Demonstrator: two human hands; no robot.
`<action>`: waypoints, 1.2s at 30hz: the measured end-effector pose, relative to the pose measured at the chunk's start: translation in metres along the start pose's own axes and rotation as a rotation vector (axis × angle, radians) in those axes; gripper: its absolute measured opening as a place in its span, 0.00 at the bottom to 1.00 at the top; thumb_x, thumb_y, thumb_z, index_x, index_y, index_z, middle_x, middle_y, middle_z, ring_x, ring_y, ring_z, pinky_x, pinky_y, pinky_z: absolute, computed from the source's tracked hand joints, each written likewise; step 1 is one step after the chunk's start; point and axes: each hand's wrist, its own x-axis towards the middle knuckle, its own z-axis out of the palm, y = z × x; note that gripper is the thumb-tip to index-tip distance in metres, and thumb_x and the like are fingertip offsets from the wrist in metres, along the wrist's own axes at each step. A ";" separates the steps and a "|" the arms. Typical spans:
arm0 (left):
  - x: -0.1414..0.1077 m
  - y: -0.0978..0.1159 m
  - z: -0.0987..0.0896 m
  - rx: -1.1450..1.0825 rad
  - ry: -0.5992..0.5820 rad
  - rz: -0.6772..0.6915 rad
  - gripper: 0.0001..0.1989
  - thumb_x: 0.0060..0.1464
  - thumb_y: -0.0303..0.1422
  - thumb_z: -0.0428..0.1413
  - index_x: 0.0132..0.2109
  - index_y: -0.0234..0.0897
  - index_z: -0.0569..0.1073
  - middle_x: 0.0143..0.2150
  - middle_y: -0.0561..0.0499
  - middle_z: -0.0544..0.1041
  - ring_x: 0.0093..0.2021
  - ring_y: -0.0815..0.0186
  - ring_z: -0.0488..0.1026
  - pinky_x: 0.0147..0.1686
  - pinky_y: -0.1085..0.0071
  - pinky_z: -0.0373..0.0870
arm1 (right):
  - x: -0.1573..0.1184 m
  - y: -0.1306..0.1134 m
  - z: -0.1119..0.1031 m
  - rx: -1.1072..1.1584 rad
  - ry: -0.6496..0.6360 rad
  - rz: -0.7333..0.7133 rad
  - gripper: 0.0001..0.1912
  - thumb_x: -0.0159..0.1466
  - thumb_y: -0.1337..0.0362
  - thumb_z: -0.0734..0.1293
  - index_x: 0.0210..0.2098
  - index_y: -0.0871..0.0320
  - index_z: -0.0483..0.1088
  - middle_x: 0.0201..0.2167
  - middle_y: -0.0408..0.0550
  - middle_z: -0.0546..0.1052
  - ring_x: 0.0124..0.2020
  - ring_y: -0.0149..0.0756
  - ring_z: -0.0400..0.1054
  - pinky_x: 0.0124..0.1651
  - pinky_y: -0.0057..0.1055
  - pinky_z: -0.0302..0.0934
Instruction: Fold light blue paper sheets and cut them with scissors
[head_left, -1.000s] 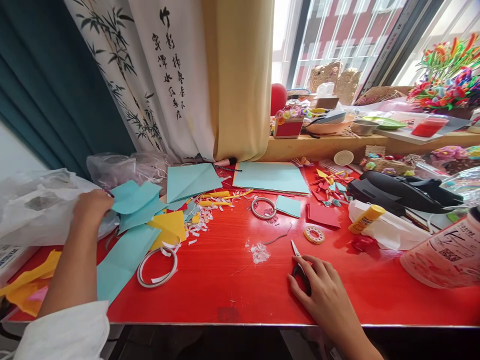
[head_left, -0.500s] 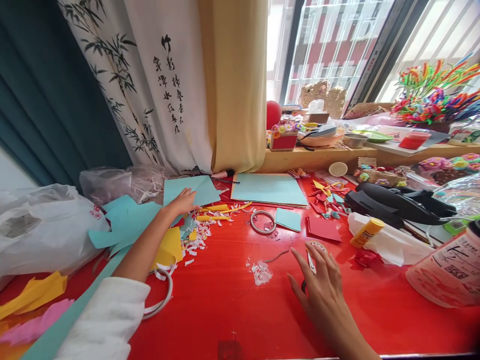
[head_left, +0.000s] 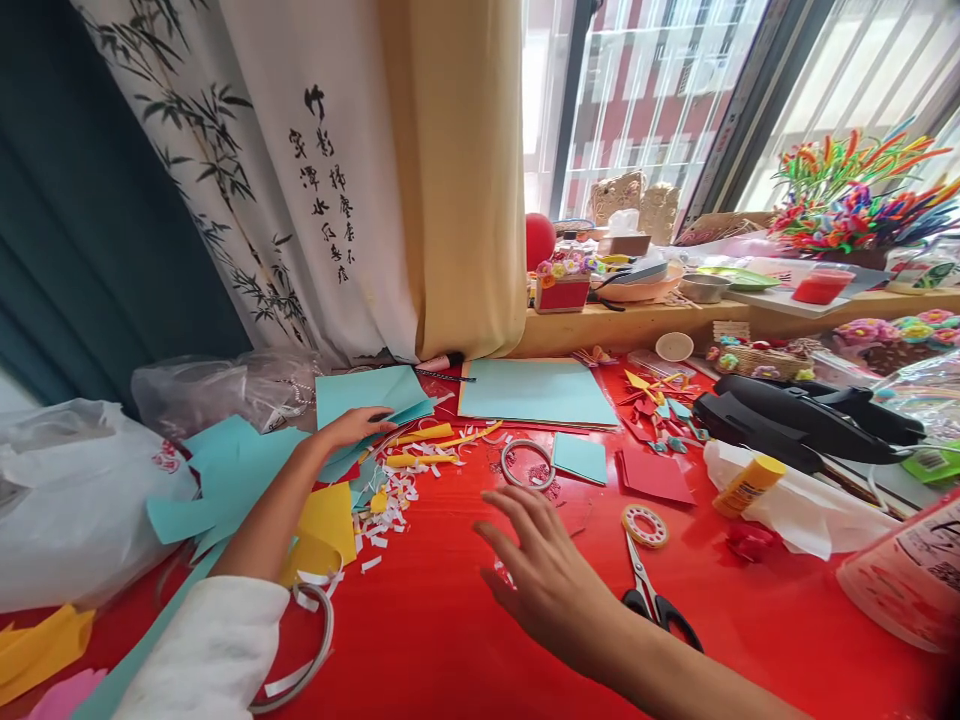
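Observation:
My left hand (head_left: 358,428) is at the front edge of a light blue paper sheet (head_left: 364,388). Its fingers are curled onto the sheet, whose right side bends up a little. Beside it lie rolled yellow paper strips (head_left: 424,435) and white paper shreds (head_left: 394,505). Over the red table my right hand (head_left: 540,570) is open, fingers spread, holding nothing; it partly hides a pile of clear scraps. Past its fingertips lies a grey tape ring (head_left: 527,465). To its right are black-handled scissors (head_left: 652,595) and a small white-and-orange disc (head_left: 645,525).
A stack of light blue sheets (head_left: 536,392) lies at the back. Small blue squares (head_left: 581,458), red squares (head_left: 656,475) and a yellow glue stick (head_left: 750,487) lie to the right. A plastic bag (head_left: 79,500) and another tape ring (head_left: 326,630) are on the left.
My right hand has moved left from the scissors to above the clear scraps, uncovering the scissors. My left hand's fingers have curled at the blue sheet, whose right edge now bends up. The view has shifted slightly.

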 end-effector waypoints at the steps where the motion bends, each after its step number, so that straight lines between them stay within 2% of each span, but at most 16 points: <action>1: 0.000 -0.001 0.000 -0.012 0.008 -0.003 0.26 0.29 0.47 0.67 0.39 0.42 0.78 0.52 0.43 0.76 0.56 0.47 0.68 0.51 0.66 0.65 | -0.001 -0.003 0.007 0.029 -0.003 -0.016 0.13 0.62 0.67 0.63 0.46 0.61 0.69 0.52 0.62 0.69 0.57 0.52 0.59 0.54 0.55 0.62; 6: 0.000 -0.005 -0.002 -0.041 0.056 0.016 0.27 0.33 0.50 0.65 0.42 0.41 0.78 0.53 0.43 0.75 0.56 0.49 0.68 0.53 0.66 0.63 | -0.010 -0.009 0.034 0.132 0.007 -0.033 0.13 0.62 0.65 0.65 0.46 0.60 0.68 0.51 0.59 0.71 0.55 0.49 0.61 0.56 0.53 0.61; 11: -0.005 -0.007 -0.005 -0.033 0.040 0.035 0.27 0.37 0.45 0.66 0.45 0.39 0.76 0.53 0.43 0.75 0.54 0.53 0.70 0.50 0.68 0.68 | -0.014 -0.007 0.036 0.200 0.016 0.004 0.12 0.63 0.63 0.64 0.46 0.59 0.68 0.49 0.57 0.72 0.54 0.47 0.62 0.57 0.52 0.61; 15: -0.011 -0.004 -0.006 0.066 0.039 0.032 0.18 0.52 0.40 0.59 0.47 0.35 0.73 0.50 0.45 0.74 0.49 0.58 0.72 0.47 0.64 0.71 | -0.014 -0.005 0.035 0.232 0.006 0.031 0.11 0.64 0.63 0.64 0.46 0.59 0.68 0.49 0.56 0.72 0.54 0.47 0.62 0.56 0.51 0.62; 18: -0.014 0.005 -0.010 0.206 0.171 0.012 0.17 0.58 0.39 0.53 0.48 0.31 0.72 0.48 0.49 0.73 0.47 0.55 0.71 0.45 0.58 0.71 | -0.016 -0.004 0.036 0.270 -0.003 0.047 0.11 0.64 0.65 0.63 0.46 0.60 0.67 0.49 0.57 0.71 0.55 0.48 0.61 0.55 0.49 0.64; 22: -0.027 0.034 -0.026 0.381 0.440 0.017 0.15 0.61 0.32 0.47 0.47 0.28 0.74 0.46 0.37 0.75 0.53 0.42 0.68 0.49 0.51 0.63 | -0.018 -0.002 0.037 0.427 -0.031 0.097 0.11 0.65 0.66 0.61 0.47 0.60 0.67 0.50 0.59 0.70 0.57 0.49 0.60 0.55 0.49 0.62; 24: -0.045 0.057 -0.032 0.452 0.563 0.072 0.19 0.62 0.28 0.42 0.54 0.31 0.70 0.52 0.35 0.73 0.56 0.42 0.65 0.51 0.51 0.61 | -0.016 0.001 0.036 0.625 -0.058 0.206 0.12 0.66 0.63 0.60 0.47 0.59 0.67 0.51 0.58 0.70 0.57 0.46 0.61 0.57 0.48 0.60; 25: -0.058 0.071 -0.032 0.494 0.630 0.127 0.21 0.61 0.26 0.41 0.58 0.36 0.68 0.56 0.38 0.71 0.58 0.45 0.65 0.51 0.53 0.61 | -0.014 0.004 0.035 0.760 -0.079 0.296 0.13 0.66 0.60 0.60 0.47 0.58 0.67 0.51 0.57 0.70 0.57 0.45 0.61 0.58 0.47 0.59; 26: -0.075 0.085 -0.030 0.606 0.719 0.257 0.24 0.60 0.22 0.40 0.60 0.39 0.66 0.57 0.40 0.71 0.56 0.49 0.67 0.50 0.56 0.63 | -0.011 0.008 0.032 0.920 -0.103 0.402 0.15 0.66 0.56 0.60 0.48 0.57 0.67 0.51 0.57 0.70 0.56 0.44 0.63 0.58 0.46 0.58; 28: -0.113 0.113 -0.013 0.804 0.845 0.527 0.26 0.59 0.20 0.41 0.60 0.39 0.66 0.55 0.42 0.73 0.53 0.54 0.71 0.47 0.61 0.67 | -0.004 0.020 0.025 1.284 -0.150 0.637 0.23 0.65 0.47 0.58 0.49 0.56 0.67 0.51 0.56 0.71 0.54 0.43 0.65 0.58 0.45 0.58; 30: -0.156 0.134 0.019 0.996 0.839 0.742 0.23 0.58 0.20 0.43 0.58 0.37 0.69 0.53 0.41 0.75 0.49 0.55 0.74 0.44 0.62 0.70 | 0.003 0.034 0.015 1.635 -0.177 0.820 0.33 0.62 0.39 0.53 0.50 0.57 0.67 0.51 0.57 0.72 0.53 0.44 0.67 0.56 0.45 0.60; 32: -0.195 0.144 0.063 1.108 0.760 0.963 0.20 0.56 0.18 0.46 0.53 0.30 0.73 0.48 0.38 0.78 0.44 0.55 0.77 0.43 0.62 0.72 | 0.006 0.049 0.005 1.832 -0.209 0.885 0.38 0.60 0.35 0.50 0.50 0.58 0.68 0.50 0.57 0.73 0.51 0.47 0.69 0.52 0.46 0.63; 34: -0.223 0.142 0.110 1.083 0.663 1.095 0.18 0.56 0.20 0.48 0.52 0.28 0.73 0.46 0.38 0.78 0.44 0.54 0.77 0.44 0.60 0.72 | 0.004 0.061 -0.002 1.764 -0.230 0.919 0.32 0.60 0.39 0.57 0.49 0.58 0.69 0.47 0.55 0.76 0.47 0.47 0.71 0.46 0.43 0.66; 36: -0.238 0.130 0.147 1.016 0.550 1.134 0.18 0.57 0.24 0.50 0.54 0.27 0.71 0.46 0.37 0.78 0.43 0.54 0.77 0.43 0.61 0.73 | -0.001 0.069 -0.004 1.559 -0.213 0.989 0.23 0.56 0.50 0.68 0.47 0.57 0.71 0.43 0.52 0.78 0.40 0.44 0.73 0.41 0.38 0.67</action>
